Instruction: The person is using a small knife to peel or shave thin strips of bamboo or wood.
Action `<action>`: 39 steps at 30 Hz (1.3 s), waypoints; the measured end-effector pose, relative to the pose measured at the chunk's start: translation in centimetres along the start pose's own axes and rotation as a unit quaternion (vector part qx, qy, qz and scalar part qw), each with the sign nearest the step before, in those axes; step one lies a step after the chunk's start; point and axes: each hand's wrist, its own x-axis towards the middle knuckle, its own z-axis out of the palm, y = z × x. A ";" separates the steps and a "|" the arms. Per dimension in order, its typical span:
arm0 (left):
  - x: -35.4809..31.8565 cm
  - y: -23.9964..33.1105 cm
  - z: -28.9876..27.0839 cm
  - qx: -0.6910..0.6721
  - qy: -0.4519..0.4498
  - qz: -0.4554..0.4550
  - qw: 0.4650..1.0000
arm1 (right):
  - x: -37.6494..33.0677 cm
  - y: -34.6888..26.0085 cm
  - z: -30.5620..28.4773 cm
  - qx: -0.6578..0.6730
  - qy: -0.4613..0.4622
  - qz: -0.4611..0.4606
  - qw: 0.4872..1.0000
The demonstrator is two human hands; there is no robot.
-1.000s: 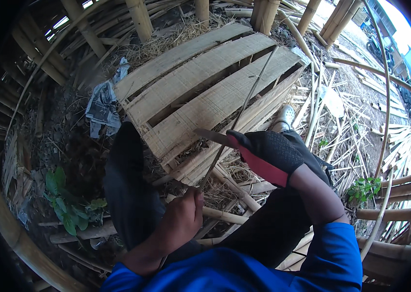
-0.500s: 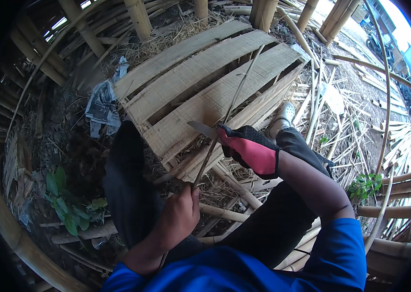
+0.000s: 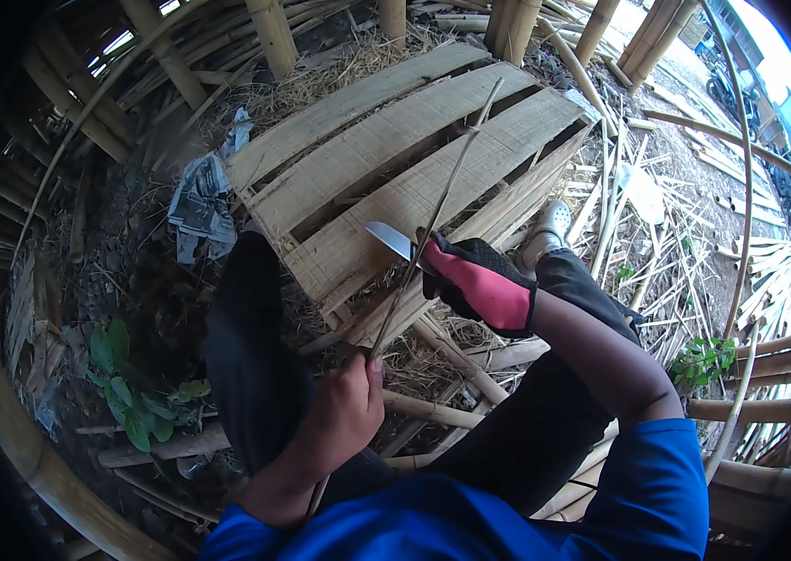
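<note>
Gripping the near end of a thin bamboo strip (image 3: 433, 220) in the bare left hand (image 3: 344, 416), fingers closed tight around it just above the lap, the strip slanting up and away across the wooden pallet (image 3: 367, 150). Clasping a knife (image 3: 391, 240) in the gloved right hand (image 3: 479, 280), fist shut on the handle, the blade pointing left and meeting the strip just beside the glove. Sitting among scattered bamboo offcuts (image 3: 657, 234), a crumpled grey cloth (image 3: 199, 201) lying left of the pallet.
</note>
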 end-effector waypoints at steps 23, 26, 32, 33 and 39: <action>-0.2 0.7 0.2 0.085 0.020 -0.036 0.996 | -1.4 -2.8 2.9 -0.444 0.098 -0.135 0.880; -0.3 0.5 0.3 0.095 0.010 -0.031 0.995 | 0.2 -0.9 1.9 -0.401 0.073 -0.079 0.909; -0.3 0.6 0.4 0.097 0.011 -0.032 0.995 | 0.9 -0.9 1.9 -0.221 0.032 0.005 0.975; -0.4 0.6 0.4 0.097 0.011 -0.031 0.995 | 0.9 -0.7 2.0 -0.141 0.025 0.003 0.990; -0.4 1.0 0.4 0.071 0.011 -0.038 0.997 | 1.0 -1.0 2.3 0.088 -0.045 0.086 0.991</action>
